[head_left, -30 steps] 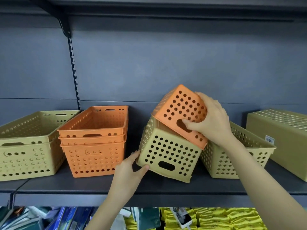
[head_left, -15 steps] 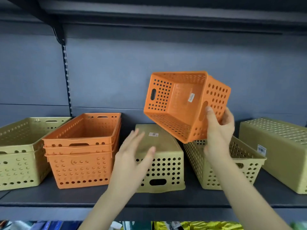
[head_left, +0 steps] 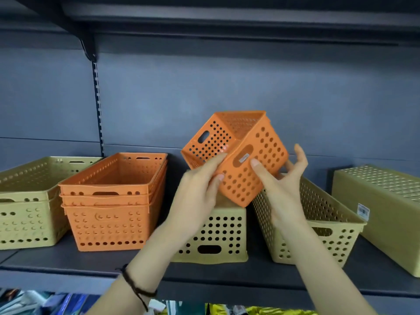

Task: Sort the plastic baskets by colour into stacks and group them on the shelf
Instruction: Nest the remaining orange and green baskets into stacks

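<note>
I hold a small orange basket [head_left: 241, 153] tilted in the air above the shelf, its open side turned up and away. My left hand [head_left: 197, 192] grips its left lower corner and my right hand [head_left: 279, 180] cups its right side and underside. Below it an upside-down yellow basket [head_left: 218, 237] rests on the dark shelf [head_left: 68, 260]. A stack of three orange baskets [head_left: 111, 201] stands to the left, upright.
A yellow basket stack [head_left: 27, 201] sits at the far left. An upright yellow basket [head_left: 318, 214] and an overturned yellow basket [head_left: 381, 210] stand on the right. A shelf bracket [head_left: 91, 48] hangs above. Goods fill the shelf below.
The orange basket was lifted off the overturned yellow basket and turned over. My left hand left the yellow basket and came up to grip the orange one.
</note>
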Available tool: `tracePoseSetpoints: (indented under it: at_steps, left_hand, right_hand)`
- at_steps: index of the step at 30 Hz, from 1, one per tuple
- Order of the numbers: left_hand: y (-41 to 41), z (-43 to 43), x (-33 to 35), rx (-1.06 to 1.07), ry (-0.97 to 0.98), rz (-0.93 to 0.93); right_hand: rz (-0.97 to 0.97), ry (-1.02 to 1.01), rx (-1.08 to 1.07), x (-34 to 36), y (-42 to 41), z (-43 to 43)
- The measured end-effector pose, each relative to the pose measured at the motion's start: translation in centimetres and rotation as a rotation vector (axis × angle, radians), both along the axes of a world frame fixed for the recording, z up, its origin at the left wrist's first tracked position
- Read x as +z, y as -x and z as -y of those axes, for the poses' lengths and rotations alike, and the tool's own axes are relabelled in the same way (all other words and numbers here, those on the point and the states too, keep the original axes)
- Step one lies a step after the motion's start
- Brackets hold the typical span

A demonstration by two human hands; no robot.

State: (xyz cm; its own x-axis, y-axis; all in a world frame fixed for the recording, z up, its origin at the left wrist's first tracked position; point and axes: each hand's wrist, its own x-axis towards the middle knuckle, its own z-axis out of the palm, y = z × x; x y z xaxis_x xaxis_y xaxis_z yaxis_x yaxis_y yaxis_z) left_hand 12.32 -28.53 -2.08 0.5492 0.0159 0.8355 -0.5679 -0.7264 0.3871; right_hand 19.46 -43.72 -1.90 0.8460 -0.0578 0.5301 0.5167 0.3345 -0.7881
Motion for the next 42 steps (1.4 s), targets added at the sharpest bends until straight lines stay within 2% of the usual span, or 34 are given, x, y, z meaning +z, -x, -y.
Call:
tracePoseSetpoints:
  at_steps: [3,5,10,13,16,23,33,42]
  left_hand:
    - [0.4,-1.5,1.4,0.091,-0.122,0.009]
    - [0.4,-2.2,1.7,0.110,-0.102,-0.032]
    - [0.1,-1.3,0.7,-0.055,0.401,-0.141]
    - [-0.2,-0.6,0.2,-0.141,0.588,-0.143]
    - [0.0,-0.8,0.4,-0.037,0.555,-0.052]
    - [3.1,-5.8,2.9,0.005,0.434,0.093]
    - [7.4,-18.3,4.9,0.075,0.461,0.015]
    - [6.3,-24.6,2.7,0.039,0.477,-0.100]
  right_hand:
    - [0.073,0.195,0.020,-0.1,-0.6,1.6]
    - [0.090,0.276,0.076,-0.3,-0.6,2.0]
    - [0.132,0.374,0.029,-1.3,-0.3,1.9]
    - [0.165,0.444,-0.009,-1.4,-0.1,1.5]
    - [0.214,0.495,-0.068,-1.5,0.0,0.8]
    - [0.284,0.379,0.007,0.3,2.3,-4.1]
    - [0.251,0.404,-0.003,-0.7,4.9,-17.1]
    - [0.205,0.478,-0.156,-2.5,5.9,-22.0]
